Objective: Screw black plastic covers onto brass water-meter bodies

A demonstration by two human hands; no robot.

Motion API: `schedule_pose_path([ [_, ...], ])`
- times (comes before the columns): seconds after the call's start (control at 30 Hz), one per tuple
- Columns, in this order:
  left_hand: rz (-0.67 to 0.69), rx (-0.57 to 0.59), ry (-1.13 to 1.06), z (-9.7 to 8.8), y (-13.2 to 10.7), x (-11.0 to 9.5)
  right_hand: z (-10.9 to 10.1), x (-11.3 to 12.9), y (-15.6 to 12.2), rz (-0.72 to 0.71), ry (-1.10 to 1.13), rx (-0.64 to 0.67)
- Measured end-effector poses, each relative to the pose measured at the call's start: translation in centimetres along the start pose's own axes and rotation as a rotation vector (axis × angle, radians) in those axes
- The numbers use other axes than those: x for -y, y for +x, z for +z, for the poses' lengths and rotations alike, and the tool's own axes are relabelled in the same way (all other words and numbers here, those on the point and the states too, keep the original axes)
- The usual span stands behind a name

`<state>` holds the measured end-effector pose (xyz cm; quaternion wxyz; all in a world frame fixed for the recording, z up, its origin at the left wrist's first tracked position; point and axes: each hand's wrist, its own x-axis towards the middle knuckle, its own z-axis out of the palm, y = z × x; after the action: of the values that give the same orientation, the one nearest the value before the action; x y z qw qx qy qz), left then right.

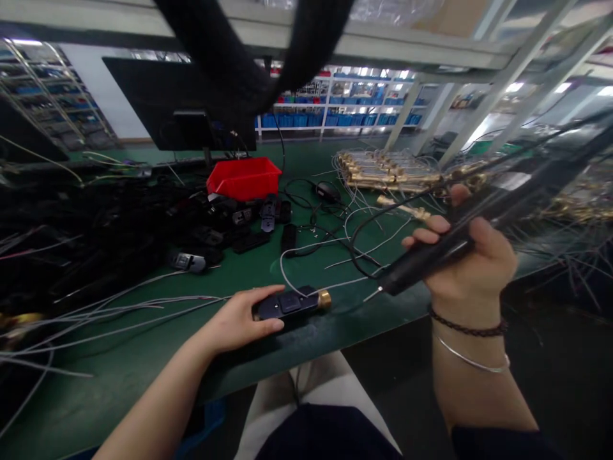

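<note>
My left hand (244, 319) grips the near end of a black housing (294, 303) that lies on the green table, thumb on one side and fingers on the other. A brass fitting (324, 299) sticks out of the housing's right end, and a grey cable runs over it. Raised at the right, my right hand (464, 262) is closed around a black electric screwdriver (426, 255). Its thin metal bit (372, 294) points down and left, apart from the housing. A black cord hangs in a loop beside the tool.
A red bin (244, 179) stands behind a heap of black parts (119, 236) on the left. Brass pieces with cables (387, 171) are stacked at back right. Grey wires (119, 326) trail across the table (119, 396). A monitor (167, 102) and an overhead shelf are above.
</note>
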<state>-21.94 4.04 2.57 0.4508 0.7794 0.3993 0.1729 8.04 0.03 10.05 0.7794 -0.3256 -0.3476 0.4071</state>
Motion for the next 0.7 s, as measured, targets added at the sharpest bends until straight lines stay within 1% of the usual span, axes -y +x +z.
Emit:
schedule_pose_path([
  [0.07,0.008,-0.03,0.019,0.3,0.0,0.2,3.3,-0.7,-1.5,-0.02,-0.003,0.14],
  [0.13,0.038,-0.042,0.058,0.5,0.0,0.2,5.9,-1.8,-2.5,-0.072,0.008,0.259],
  [0.17,0.053,-0.044,0.077,0.7,0.0,0.2,6.9,-2.5,-2.8,-0.103,0.007,0.302],
  [0.23,0.071,-0.048,0.094,0.8,0.1,0.0,8.1,-3.8,-3.0,-0.145,-0.022,0.354],
  [0.3,0.072,-0.04,0.088,0.9,0.2,-0.3,8.7,-4.8,-2.9,-0.142,-0.061,0.377],
  [0.37,0.064,-0.026,0.074,0.9,0.2,-0.5,8.9,-5.2,-2.6,-0.109,-0.085,0.396],
  [0.47,0.056,-0.021,0.056,0.9,0.2,-0.6,9.1,-5.3,-2.3,-0.077,-0.1,0.456],
  [0.6,0.042,-0.027,0.067,1.0,0.2,-0.6,10.2,-5.3,-2.1,-0.013,-0.147,0.554],
  [0.7,0.028,-0.038,0.084,1.1,0.2,-0.5,10.7,-5.5,-2.1,0.009,-0.177,0.561],
])
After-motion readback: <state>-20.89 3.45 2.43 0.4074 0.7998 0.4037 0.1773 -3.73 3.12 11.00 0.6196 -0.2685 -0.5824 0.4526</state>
